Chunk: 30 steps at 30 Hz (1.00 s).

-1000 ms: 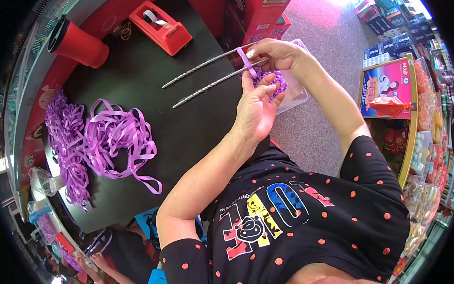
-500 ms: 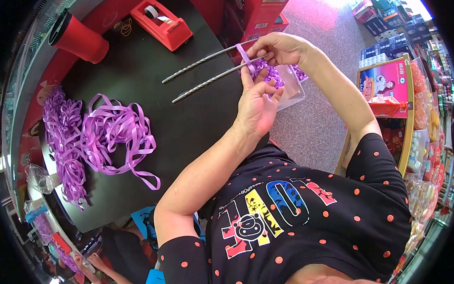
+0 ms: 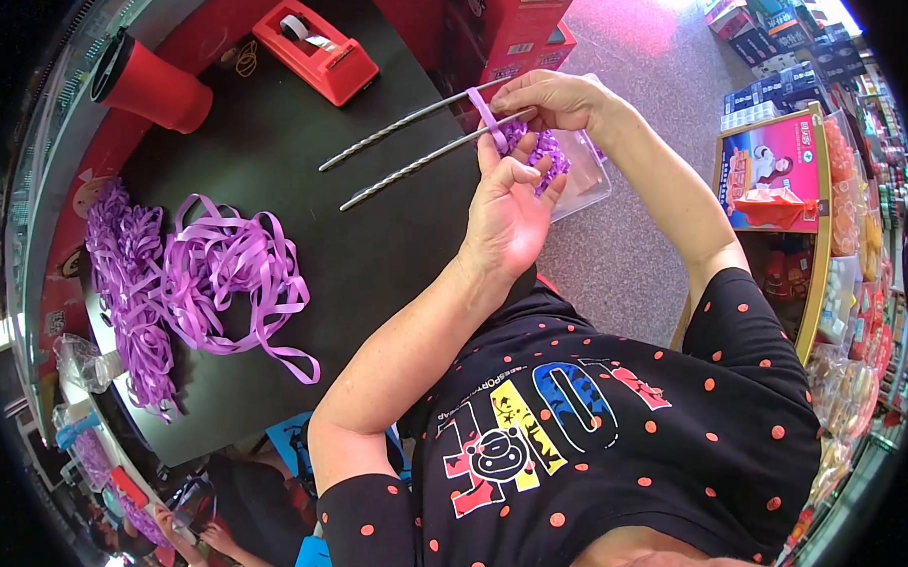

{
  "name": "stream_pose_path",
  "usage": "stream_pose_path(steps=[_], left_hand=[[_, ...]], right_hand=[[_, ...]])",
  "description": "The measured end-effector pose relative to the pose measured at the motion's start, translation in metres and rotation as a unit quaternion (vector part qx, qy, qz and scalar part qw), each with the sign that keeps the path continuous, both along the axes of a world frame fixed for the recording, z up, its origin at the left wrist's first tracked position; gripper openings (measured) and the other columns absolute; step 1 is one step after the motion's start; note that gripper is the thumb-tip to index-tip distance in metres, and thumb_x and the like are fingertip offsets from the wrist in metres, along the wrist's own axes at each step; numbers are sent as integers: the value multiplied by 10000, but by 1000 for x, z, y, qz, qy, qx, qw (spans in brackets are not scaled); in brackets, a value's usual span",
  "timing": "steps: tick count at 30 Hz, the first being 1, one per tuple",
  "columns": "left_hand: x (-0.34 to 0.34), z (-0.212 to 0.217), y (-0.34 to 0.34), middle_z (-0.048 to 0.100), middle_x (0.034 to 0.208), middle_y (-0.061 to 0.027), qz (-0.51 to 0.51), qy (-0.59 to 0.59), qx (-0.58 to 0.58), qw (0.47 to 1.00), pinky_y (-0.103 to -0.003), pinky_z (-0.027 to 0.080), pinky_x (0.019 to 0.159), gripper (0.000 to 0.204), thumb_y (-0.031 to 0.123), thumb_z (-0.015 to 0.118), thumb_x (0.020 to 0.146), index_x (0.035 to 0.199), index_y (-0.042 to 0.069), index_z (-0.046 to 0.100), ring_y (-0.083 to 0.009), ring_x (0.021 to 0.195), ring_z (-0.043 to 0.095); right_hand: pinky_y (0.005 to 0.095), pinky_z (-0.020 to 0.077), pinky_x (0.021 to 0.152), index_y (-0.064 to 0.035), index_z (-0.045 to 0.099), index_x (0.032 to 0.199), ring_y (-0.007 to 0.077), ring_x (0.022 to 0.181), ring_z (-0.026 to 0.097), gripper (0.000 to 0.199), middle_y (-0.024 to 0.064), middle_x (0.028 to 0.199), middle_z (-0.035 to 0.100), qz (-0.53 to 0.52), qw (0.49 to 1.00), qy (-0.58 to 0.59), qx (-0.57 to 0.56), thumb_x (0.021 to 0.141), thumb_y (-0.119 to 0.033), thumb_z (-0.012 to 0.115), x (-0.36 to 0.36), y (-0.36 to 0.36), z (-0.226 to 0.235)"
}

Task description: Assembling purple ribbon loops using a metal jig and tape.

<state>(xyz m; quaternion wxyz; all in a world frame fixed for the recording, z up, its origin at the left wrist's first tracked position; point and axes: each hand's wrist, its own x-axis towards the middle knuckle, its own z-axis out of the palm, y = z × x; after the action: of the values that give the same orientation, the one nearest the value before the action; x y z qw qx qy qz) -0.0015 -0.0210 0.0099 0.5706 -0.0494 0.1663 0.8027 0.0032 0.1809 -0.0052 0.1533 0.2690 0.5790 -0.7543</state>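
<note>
Two long metal rods with twisted ends (image 3: 410, 171) stick out side by side over the dark table. A purple ribbon (image 3: 482, 111) is looped across both of them. My right hand (image 3: 553, 98) is closed at the rods beside the loop, fingertips pinched on the ribbon. Just below, my left hand (image 3: 506, 207) has its fingers apart, palm up, the index fingertip touching the ribbon at the nearer rod. Crinkled purple ribbon (image 3: 552, 164) hangs behind the left fingers, over a clear plastic box (image 3: 583, 184). How the rods are held at their far end is hidden.
On the dark table (image 3: 373, 256) lie a loose heap of purple ribbon (image 3: 236, 276) and a denser bundle (image 3: 129, 295). A red tape dispenser (image 3: 318, 53) and a red cup (image 3: 157, 86) stand at the back. Another person's hands (image 3: 198, 537) work at lower left.
Both hands stay at the ribbon loop, with only slight finger shifts. Rods and table things sit a little further left in the view.
</note>
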Motion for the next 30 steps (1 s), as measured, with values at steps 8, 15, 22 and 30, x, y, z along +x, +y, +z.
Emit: stream_pose_path(steps=[8,15,22,30], left_hand=[[-2,4,-3,459,1163,-44,1,-24,-8,1000,-419,355,976,680,21,522,701,1319,248,353,-219,1067,434],[-2,6,-2,461,1177,-49,2,-43,-28,999,-412,362,968,702,34,546,684,1327,232,345,-217,1069,434],[-4,5,-2,467,1168,-55,2,-57,-20,998,-412,362,969,696,40,556,681,1319,230,352,-218,1069,434],[-1,5,-1,466,1169,-60,-3,-52,-9,999,-418,351,978,658,49,573,678,1284,230,392,-227,1088,415]], right_hand=[[248,525,694,-9,619,999,135,804,638,218,61,924,663,68,988,45,-133,825,-125,680,-22,-6,-25],[227,498,601,-14,593,986,99,685,587,271,24,805,603,151,959,147,-189,838,-217,693,-33,-6,-61],[232,454,687,-35,578,1012,96,763,542,307,-9,782,587,204,964,153,78,852,-285,656,-29,-6,-43],[264,465,718,-17,660,893,135,832,596,154,83,951,628,123,884,82,444,836,-156,624,9,-20,69]])
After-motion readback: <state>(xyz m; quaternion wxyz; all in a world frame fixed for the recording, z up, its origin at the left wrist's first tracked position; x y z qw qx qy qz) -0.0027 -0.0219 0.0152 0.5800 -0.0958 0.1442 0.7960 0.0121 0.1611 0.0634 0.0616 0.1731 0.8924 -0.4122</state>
